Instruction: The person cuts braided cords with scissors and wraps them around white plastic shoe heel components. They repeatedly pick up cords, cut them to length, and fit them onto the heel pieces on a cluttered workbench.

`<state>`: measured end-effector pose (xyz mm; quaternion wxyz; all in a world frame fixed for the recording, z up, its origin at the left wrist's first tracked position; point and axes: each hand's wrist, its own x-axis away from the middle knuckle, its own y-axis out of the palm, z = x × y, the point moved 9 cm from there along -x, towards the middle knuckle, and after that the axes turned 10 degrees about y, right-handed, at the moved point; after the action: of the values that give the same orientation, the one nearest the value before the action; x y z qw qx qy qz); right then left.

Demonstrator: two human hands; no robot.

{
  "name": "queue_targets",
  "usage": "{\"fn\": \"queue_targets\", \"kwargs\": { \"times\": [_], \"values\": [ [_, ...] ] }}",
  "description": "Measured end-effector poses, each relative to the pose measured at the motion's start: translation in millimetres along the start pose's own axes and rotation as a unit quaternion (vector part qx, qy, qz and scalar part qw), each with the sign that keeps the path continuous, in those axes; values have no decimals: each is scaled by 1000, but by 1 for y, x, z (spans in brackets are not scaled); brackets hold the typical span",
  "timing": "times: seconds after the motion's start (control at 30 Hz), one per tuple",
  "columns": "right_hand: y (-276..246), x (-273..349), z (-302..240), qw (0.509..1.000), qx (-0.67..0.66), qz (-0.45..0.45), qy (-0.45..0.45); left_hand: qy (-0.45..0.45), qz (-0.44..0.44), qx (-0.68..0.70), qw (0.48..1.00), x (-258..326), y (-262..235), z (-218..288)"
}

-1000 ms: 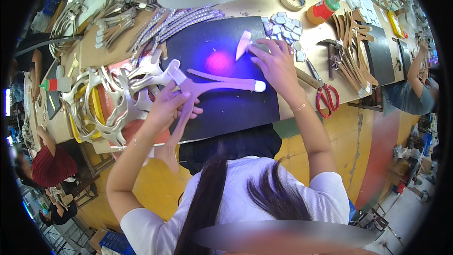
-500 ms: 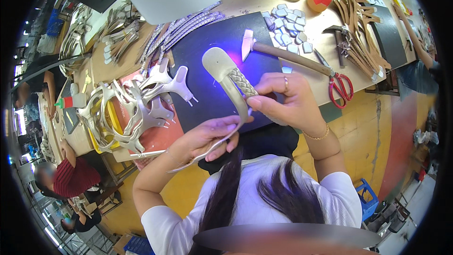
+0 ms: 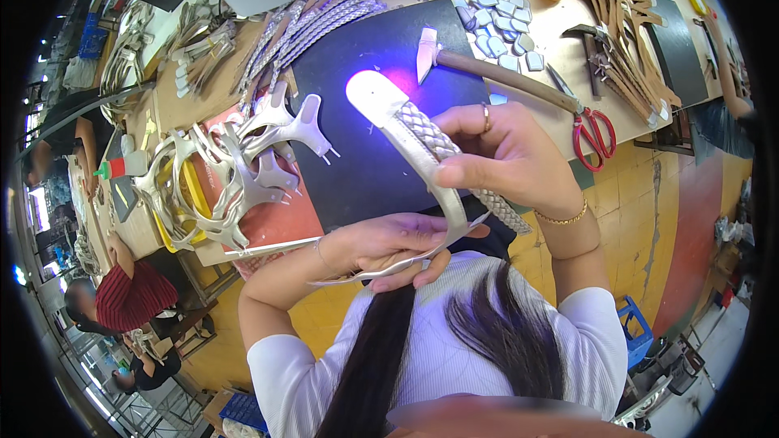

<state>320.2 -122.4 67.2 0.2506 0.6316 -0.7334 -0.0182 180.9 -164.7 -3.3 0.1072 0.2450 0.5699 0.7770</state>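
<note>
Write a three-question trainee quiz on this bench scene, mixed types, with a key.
1. True or false: the right hand holds the silver strap with the braided strip on it.
2. Which tool lies on the black mat beyond the strap? A) hammer B) pliers C) paintbrush
3. What colour are the handles of the scissors?

Key: 1 true; 2 A; 3 red. The left hand grips the strap's lower end, and cut silver pieces are piled left of the mat.
</note>
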Motion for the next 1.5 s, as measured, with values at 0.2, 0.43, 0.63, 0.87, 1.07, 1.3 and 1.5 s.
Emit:
{"fn": "queue_targets", "kwargs": {
  "times": [0.2, 0.43, 0.63, 0.87, 1.07, 1.3, 1.5],
  "values": [
    [-2, 3, -6, 998, 63, 6, 27, 249, 209, -477, 817, 20, -19, 99],
    [2, 9, -17, 983, 171, 66, -20, 478, 217, -412, 745, 64, 44, 160],
    [3, 9, -27, 976, 197, 71, -64, 449, 282, -409, 743, 51, 47, 165],
    [-4, 1, -26, 991, 97, 54, -77, 441, 263, -419, 749, 41, 51, 160],
    [-2, 1, -27, 991, 83, 50, -95, 432, 273, -425, 747, 39, 50, 158],
    [-8, -1, -18, 993, 67, 56, -73, 450, 254, -417, 748, 35, 44, 153],
    [-17, -7, -10, 996, 9, 67, -63, 435, 249, -389, 773, 30, 32, 156]
  ]
}}
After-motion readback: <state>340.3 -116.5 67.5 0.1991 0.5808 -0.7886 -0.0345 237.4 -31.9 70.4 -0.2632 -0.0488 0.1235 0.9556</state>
